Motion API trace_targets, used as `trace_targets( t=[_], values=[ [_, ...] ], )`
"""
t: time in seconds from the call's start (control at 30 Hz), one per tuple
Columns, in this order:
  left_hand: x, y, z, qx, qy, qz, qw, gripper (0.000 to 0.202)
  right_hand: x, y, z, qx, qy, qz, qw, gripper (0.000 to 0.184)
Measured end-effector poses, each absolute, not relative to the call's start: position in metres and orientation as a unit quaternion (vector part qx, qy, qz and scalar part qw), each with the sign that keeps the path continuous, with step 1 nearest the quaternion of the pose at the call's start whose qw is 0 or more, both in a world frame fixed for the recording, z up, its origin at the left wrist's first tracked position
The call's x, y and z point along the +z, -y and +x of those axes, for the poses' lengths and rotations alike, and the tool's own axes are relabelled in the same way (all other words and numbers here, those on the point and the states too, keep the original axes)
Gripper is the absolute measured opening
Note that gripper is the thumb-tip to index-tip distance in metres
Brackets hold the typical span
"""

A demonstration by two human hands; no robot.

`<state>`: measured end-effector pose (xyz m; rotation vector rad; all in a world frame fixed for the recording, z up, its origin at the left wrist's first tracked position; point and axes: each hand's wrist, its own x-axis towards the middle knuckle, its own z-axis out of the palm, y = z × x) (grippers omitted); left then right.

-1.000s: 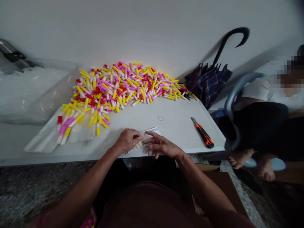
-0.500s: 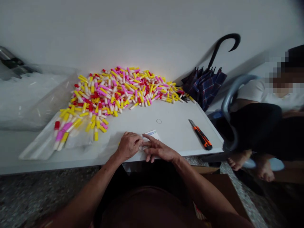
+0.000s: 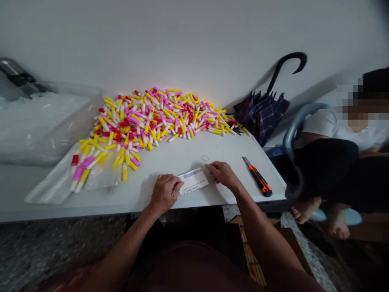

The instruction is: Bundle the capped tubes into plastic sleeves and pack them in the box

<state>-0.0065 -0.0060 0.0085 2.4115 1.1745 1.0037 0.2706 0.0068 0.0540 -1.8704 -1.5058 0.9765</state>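
Observation:
My left hand (image 3: 165,192) is closed on the left end of a white card with blue print (image 3: 193,181), held against the table near its front edge. Whatever else lies under that palm is hidden, though a bit of yellow shows at its left side. My right hand (image 3: 224,175) is just right of the card and apart from it. Its fingers are loosely bent with nothing visible in them, and the fingertips sit just below a thin rubber band (image 3: 205,158) lying on the table.
A big heap of small white tubes with yellow, pink and red ends (image 3: 158,115) covers the table's back. At left lie a clear bag of tubes (image 3: 101,178) and a large plastic bag (image 3: 45,125). A box cutter (image 3: 257,177), blade out, and umbrella (image 3: 263,113) are right; a person sits beyond.
My right hand has left my left hand and moved right and up toward the rubber band. More of the printed card now shows. My left hand has stayed nearly in place.

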Motion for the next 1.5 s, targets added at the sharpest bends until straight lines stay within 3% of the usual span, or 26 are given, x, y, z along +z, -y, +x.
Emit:
trace_targets(
  t=[0.1,0.23,0.7,0.9,1.1,1.23,1.5],
  values=[
    [0.011,0.005,-0.006,0.347,-0.401,0.836,0.142,0.023,0.050,0.003,0.262,0.382,0.581,-0.687,0.213,0.031],
    [0.014,0.003,-0.006,0.332,-0.398,0.843,0.143,0.022,0.041,0.009,0.241,0.376,0.551,-0.703,0.246,0.021],
    [0.021,-0.004,-0.009,0.301,-0.409,0.845,0.166,0.020,0.033,0.009,0.205,0.407,0.554,-0.675,0.267,0.022],
    [0.014,-0.001,-0.015,0.302,-0.418,0.836,0.188,0.021,0.041,0.005,0.213,0.351,0.617,-0.661,0.244,0.020],
    [0.011,0.001,-0.016,0.344,-0.418,0.813,0.216,0.022,0.055,-0.070,0.241,0.243,0.586,-0.702,0.324,0.027],
    [0.011,0.001,-0.015,0.346,-0.420,0.808,0.227,0.023,0.054,-0.143,0.245,0.177,0.574,-0.733,0.319,0.027],
    [0.012,0.002,-0.015,0.352,-0.430,0.801,0.223,0.024,0.033,-0.202,0.225,0.171,0.558,-0.766,0.270,0.026]
  ],
)
